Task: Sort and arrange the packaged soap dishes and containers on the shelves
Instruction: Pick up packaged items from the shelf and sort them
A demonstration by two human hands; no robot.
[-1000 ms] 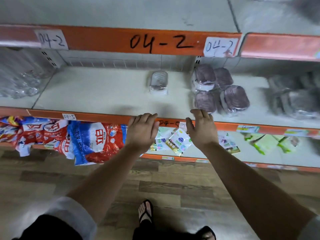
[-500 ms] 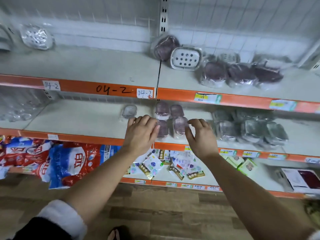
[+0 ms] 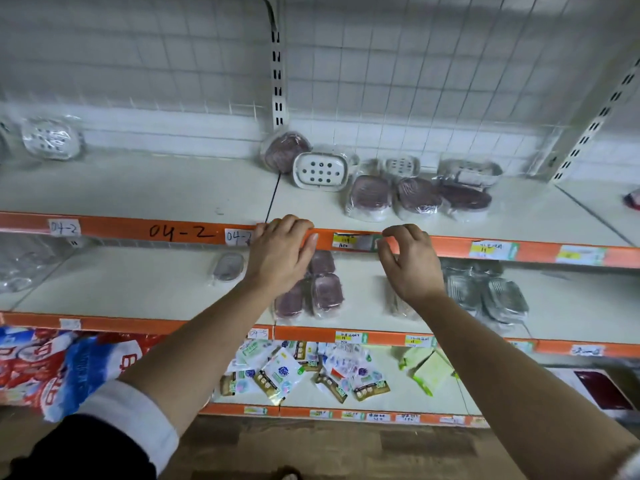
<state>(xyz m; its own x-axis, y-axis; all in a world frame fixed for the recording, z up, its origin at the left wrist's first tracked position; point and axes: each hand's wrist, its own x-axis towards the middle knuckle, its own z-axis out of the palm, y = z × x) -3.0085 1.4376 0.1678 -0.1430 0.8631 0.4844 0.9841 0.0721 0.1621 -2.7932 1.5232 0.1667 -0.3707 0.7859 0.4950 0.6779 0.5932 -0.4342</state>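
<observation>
On the upper shelf (image 3: 138, 192) a white perforated soap dish (image 3: 320, 171) leans at the back among several wrapped purple soap dishes (image 3: 370, 197); another wrapped white dish (image 3: 52, 138) stands far left. The middle shelf (image 3: 121, 282) carries wrapped purple dishes (image 3: 326, 294), one small clear container (image 3: 228, 266) and grey wrapped dishes (image 3: 502, 299) to the right. My left hand (image 3: 278, 258) hovers at the upper shelf's orange edge with loosely bent fingers, holding nothing. My right hand (image 3: 408, 263) is raised beside it, fingers loosely curled and empty.
Red and blue detergent bags (image 3: 65, 368) fill the bottom shelf at left. Several small sachets (image 3: 304, 370) and green packets (image 3: 429, 370) lie scattered on it to the right. A wire grid (image 3: 415, 81) backs the shelves. Price labels (image 3: 490, 249) line the orange edges.
The view has tilted upward, bringing the upper shelf into sight. Both hands have risen from the middle shelf's edge to the upper shelf's edge, still empty.
</observation>
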